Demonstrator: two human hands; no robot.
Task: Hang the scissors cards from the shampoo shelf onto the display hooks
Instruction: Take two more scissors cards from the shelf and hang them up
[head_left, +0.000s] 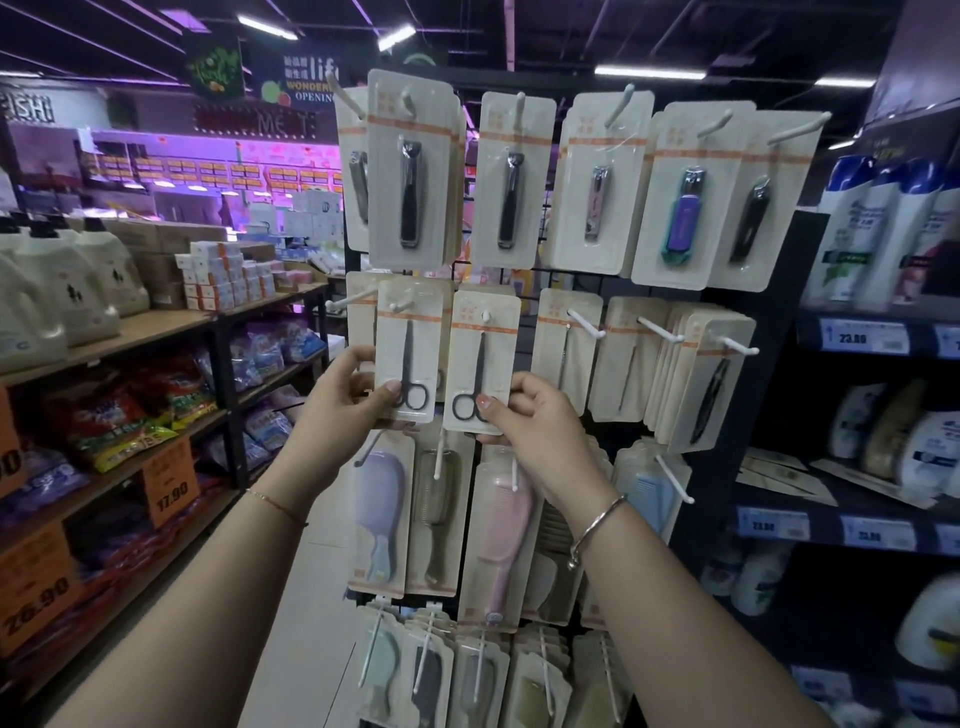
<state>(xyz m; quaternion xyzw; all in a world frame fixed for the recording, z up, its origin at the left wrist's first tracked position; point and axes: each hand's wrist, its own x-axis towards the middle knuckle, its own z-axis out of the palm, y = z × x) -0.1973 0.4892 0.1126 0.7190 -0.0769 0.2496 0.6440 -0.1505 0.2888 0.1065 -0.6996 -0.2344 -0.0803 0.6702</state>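
We pinched two scissors cards, our left hand (349, 395) gripping one card (410, 353), right hand (524, 410) the other (480, 364), steadying each hole on its hook (485, 315) above our fingers.

Retail interior with a dark open ceiling (545, 31) carrying fluorescent strip lights (649, 71) across the top of the frame. Upper left, a rear wall (218, 166) lit purple-pink bears hanging signs (311, 78). Left of frame, wooden shelving on black frames (156, 325) holds jugs, boxes and bagged goods with orange price tags (171, 488); lower centre, a pale tiled floor (306, 623).
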